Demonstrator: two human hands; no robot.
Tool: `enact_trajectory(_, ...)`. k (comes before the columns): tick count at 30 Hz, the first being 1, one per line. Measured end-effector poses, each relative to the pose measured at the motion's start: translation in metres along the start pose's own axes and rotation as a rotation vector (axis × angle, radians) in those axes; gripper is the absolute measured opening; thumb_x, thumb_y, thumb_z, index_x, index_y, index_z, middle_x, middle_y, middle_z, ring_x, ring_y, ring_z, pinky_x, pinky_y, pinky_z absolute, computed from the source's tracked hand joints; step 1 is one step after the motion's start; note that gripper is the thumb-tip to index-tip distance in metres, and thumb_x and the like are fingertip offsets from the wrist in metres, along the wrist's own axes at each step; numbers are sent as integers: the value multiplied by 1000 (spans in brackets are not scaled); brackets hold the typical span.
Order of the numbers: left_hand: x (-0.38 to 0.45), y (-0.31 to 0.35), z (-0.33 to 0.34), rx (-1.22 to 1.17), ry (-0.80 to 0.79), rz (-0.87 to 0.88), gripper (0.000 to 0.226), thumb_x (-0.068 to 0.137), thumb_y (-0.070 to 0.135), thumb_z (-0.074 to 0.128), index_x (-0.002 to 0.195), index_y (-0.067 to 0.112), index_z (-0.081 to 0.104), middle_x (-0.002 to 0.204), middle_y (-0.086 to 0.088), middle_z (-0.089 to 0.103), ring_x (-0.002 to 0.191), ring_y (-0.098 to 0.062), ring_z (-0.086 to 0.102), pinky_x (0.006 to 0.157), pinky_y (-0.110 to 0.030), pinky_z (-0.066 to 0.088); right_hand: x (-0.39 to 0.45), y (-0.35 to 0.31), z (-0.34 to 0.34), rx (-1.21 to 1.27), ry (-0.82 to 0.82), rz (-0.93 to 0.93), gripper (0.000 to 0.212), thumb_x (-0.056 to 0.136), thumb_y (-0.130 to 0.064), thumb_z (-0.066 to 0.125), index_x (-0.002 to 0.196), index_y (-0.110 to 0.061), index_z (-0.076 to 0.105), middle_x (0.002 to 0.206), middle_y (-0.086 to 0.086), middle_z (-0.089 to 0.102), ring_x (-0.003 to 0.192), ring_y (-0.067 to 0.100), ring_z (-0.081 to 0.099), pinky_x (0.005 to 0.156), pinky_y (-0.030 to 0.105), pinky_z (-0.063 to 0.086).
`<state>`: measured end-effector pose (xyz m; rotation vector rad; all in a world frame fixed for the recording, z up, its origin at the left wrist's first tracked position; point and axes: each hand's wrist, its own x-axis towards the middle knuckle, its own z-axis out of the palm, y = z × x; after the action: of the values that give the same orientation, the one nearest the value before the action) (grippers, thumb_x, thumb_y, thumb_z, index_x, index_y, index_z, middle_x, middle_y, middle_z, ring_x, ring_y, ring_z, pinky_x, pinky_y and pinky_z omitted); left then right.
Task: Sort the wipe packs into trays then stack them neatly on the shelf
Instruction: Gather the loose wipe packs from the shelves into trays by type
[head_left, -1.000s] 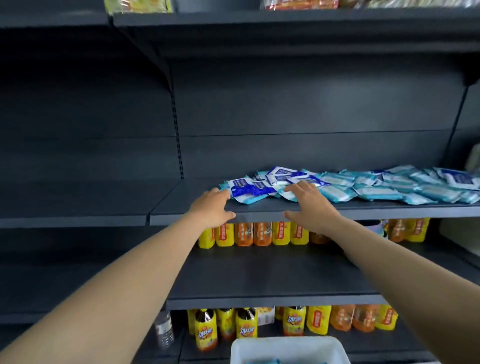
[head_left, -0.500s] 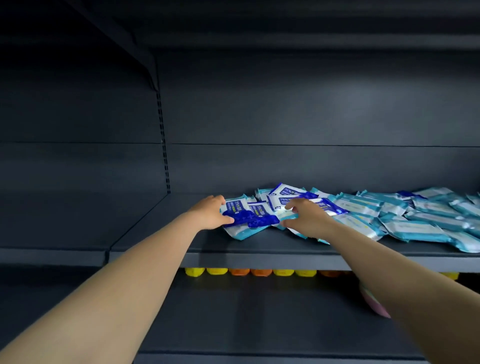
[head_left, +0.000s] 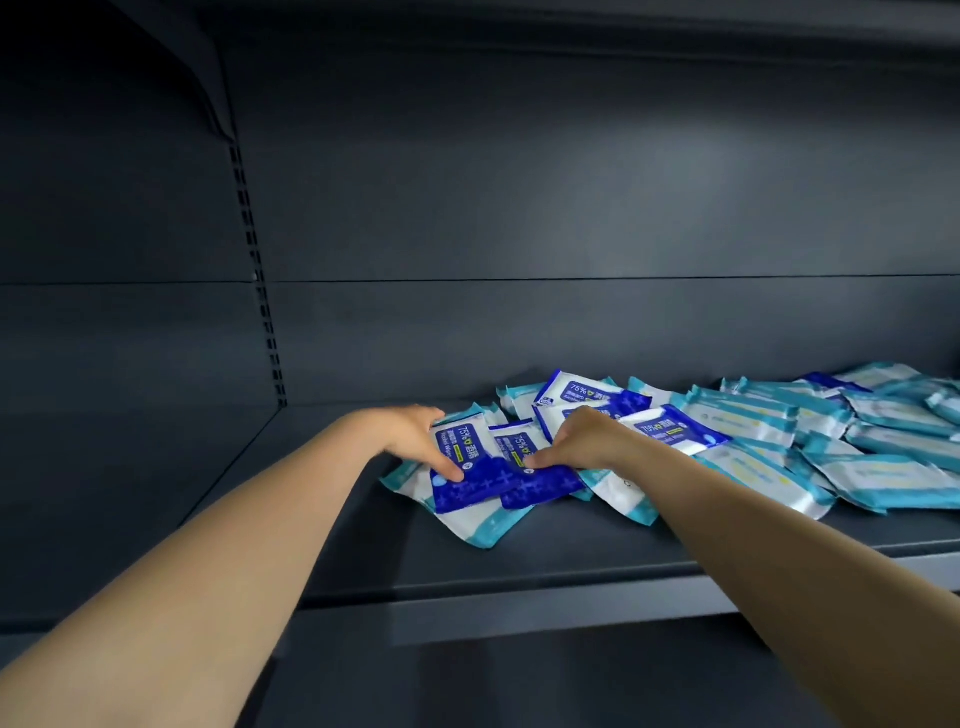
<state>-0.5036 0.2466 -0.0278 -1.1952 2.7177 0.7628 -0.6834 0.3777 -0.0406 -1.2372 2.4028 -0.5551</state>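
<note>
Wipe packs (head_left: 753, 441) are heaped on the shelf (head_left: 519, 561). One blue pack (head_left: 462, 467) is pinched by the left hand (head_left: 415, 434). Its neighbour (head_left: 530, 467) is pinched by the right hand (head_left: 576, 441).

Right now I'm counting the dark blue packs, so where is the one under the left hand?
In the head view, the dark blue wipe pack lies at the pile's left end on the shelf, pressed by the left hand, beside a twin pack under the right hand.

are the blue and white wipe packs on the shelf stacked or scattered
Scattered: the blue and white plastic wipe packs lie overlapping at mixed angles across the dark grey metal shelf.
</note>
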Motion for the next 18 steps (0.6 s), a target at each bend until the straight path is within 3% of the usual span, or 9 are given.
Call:
enact_trajectory(3, 9, -1, -2, -56, -74, 2, 57, 66, 27, 85, 111, 19, 50, 120, 4, 59, 108, -15, 57, 101, -35, 45, 6, -3, -2, 131, -53, 45, 47, 68, -42, 83, 90, -9, 58, 78, 3, 58, 70, 13, 54, 65, 25, 44)
enact_trajectory(6, 13, -1, -5, -132, -101, 24, 49, 67, 20, 85, 108, 14, 58, 114, -4, 67, 103, -20, 64, 97, -38, 49, 10, -5, -2, 289, -45, 57, 48, 68, -26, 85, 103, -3, 61, 81, 5, 59, 70, 14, 56, 66, 26, 47)
enact_trajectory(10, 17, -8, -9, -291, 1, 27, 27, 74, 14, 79, 96, 9, 65, 100, -8, 72, 96, -22, 67, 90, -36, 52, 4, -6, -7, 482, -7, 64, 52, 71, -5, 82, 117, 5, 60, 84, 10, 63, 70, 17, 60, 65, 27, 49)
enact_trajectory(14, 13, -8, -13, -500, 56, 29, 19, 81, 8, 71, 98, 5, 62, 100, -12, 72, 90, -21, 68, 74, -27, 54, -2, -1, -22, 651, 51, 55, 29, 71, 3, 78, 96, -5, 64, 80, 10, 66, 63, 19, 64, 55, 30, 55)
enact_trajectory(18, 0, 7, -12, -662, 111, 31, 15, 84, 6, 68, 96, 7, 58, 95, -9, 71, 87, -17, 66, 72, -26, 53, -9, 16, -42, 826, 111, 23, 18, 69, 10, 76, 77, -2, 65, 75, 14, 66, 65, 23, 65, 71, 36, 59)
